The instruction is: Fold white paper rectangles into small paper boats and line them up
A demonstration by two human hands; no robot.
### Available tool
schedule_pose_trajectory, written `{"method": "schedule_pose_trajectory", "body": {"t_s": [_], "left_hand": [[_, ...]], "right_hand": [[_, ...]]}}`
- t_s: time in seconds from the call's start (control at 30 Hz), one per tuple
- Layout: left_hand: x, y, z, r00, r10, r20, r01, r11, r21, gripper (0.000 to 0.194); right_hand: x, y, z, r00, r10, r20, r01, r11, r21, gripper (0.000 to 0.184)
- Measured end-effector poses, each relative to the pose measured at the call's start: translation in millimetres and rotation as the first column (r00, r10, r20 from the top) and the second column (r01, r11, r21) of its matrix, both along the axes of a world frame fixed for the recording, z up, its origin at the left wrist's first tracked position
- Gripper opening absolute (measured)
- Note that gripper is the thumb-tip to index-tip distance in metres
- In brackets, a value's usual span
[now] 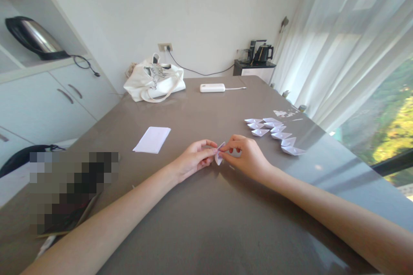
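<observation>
Between my two hands, just above the table, is a small folded white paper boat (pixel 219 159), partly covered by the fingers. My left hand (pixel 196 158) pinches its left side between thumb and fingers. From the other side, my right hand (pixel 247 154) grips it with thumb and forefinger closed. Several finished-looking paper boats (pixel 277 129) stand in two loose rows beyond my right hand. To the left of my left hand lies a stack of white paper sheets (pixel 152 140).
A white bag (pixel 155 79) and a white power bank (pixel 212 88) with a short cable are at the table's far side. Paper scraps (pixel 284 113) lie near the right edge. A blurred-out dark object (pixel 71 197) rests at left. Curtains (pixel 309 43) hang on the right.
</observation>
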State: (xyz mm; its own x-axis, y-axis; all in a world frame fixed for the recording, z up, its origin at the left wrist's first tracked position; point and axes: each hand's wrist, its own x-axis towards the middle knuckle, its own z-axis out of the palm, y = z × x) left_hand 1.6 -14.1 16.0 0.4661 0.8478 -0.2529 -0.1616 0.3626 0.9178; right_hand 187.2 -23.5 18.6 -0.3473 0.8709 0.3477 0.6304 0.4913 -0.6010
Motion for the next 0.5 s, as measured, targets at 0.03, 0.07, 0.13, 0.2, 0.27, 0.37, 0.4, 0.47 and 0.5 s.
{"method": "schedule_pose_trajectory", "body": {"t_s": [0.03,0.07,0.13,0.2,0.27,0.37,0.4,0.47,0.5], "left_hand": [[0,0,-0.5,1.000,-0.001,0.008,0.001,1.000,0.001,0.036],[-1,0,-1.0,1.000,-0.002,0.015,0.002,1.000,-0.002,0.036],[-1,1,-2.0,1.000,0.002,0.030,-0.001,1.000,-0.014,0.035],[-1,1,-2.8,0.999,0.002,0.038,-0.001,1.000,-0.023,0.035],[-1,1,-3.2,0.999,-0.005,0.037,0.005,1.000,-0.018,0.034],[0,1,-2.4,1.000,-0.009,0.027,0.009,1.000,0.007,0.034],[0,1,-1.7,1.000,-0.011,0.028,0.011,1.000,0.008,0.034],[0,1,0.0,0.999,-0.023,0.037,0.023,1.000,-0.013,0.034],[-1,2,0.8,0.999,-0.031,0.042,0.033,0.999,-0.031,0.034]], "right_hand": [[-1,0,-0.4,1.000,-0.003,0.000,0.003,1.000,-0.014,0.013],[-1,-1,-0.8,1.000,-0.005,0.000,0.005,1.000,-0.026,0.014],[-2,-1,-1.8,1.000,-0.016,-0.007,0.016,0.999,-0.044,0.015],[-2,-1,-2.7,0.999,-0.029,-0.016,0.029,0.998,-0.051,0.015],[-2,-1,-2.4,0.999,-0.029,-0.029,0.028,0.998,-0.048,0.015],[-1,-1,1.5,0.997,0.010,-0.071,-0.011,1.000,-0.013,0.015],[-1,0,3.4,0.996,0.018,-0.091,-0.017,1.000,0.008,0.015],[1,2,7.0,0.989,0.019,-0.144,-0.012,0.999,0.044,0.016],[2,3,8.1,0.985,0.020,-0.173,-0.014,0.999,0.037,0.018]]}}
